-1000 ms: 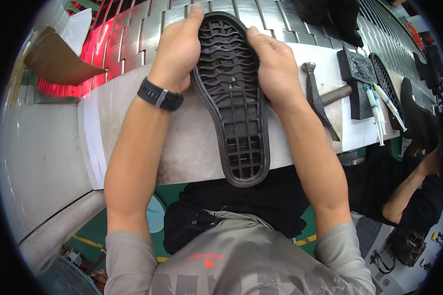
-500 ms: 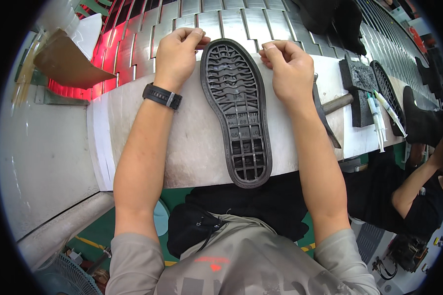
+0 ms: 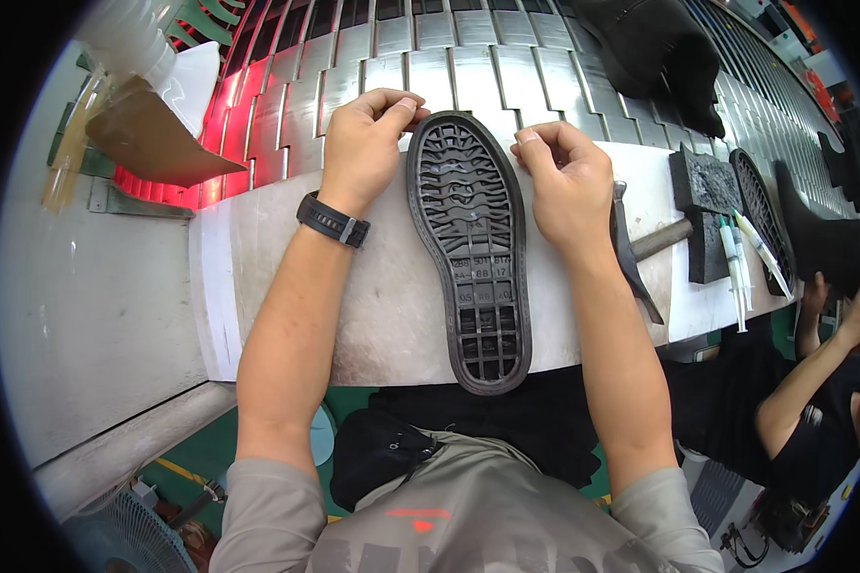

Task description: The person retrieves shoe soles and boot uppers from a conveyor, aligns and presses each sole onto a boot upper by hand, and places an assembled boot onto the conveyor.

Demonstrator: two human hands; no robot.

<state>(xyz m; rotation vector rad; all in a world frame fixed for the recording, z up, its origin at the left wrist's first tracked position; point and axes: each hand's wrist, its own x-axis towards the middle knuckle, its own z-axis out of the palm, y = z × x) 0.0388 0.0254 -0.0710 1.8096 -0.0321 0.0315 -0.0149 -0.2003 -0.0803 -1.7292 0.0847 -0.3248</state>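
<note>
A black rubber shoe sole (image 3: 468,253) lies lengthwise before me, its ribbed, gridded inner face up, toe away from me and heel over the table's near edge. My left hand (image 3: 368,148), below a black wristwatch (image 3: 333,221), is closed at the left of the toe, thumb against curled fingers. Across from it, my right hand (image 3: 569,177) is closed too, its fingertips close to the toe's right edge. Whether either hand pinches anything, or touches the sole, I cannot make out.
A hammer (image 3: 661,240) lies right of my right forearm. Beyond it are a black block (image 3: 705,181), syringes (image 3: 739,272) and another sole (image 3: 764,224). A metal slat conveyor (image 3: 449,72) carries a black boot (image 3: 655,57). At far right, a co-worker's hands hold a dark boot (image 3: 817,224).
The whole view has shifted, so the table, sole and hands sit lower in the picture. Both hands keep nearly the same place beside the toe.
</note>
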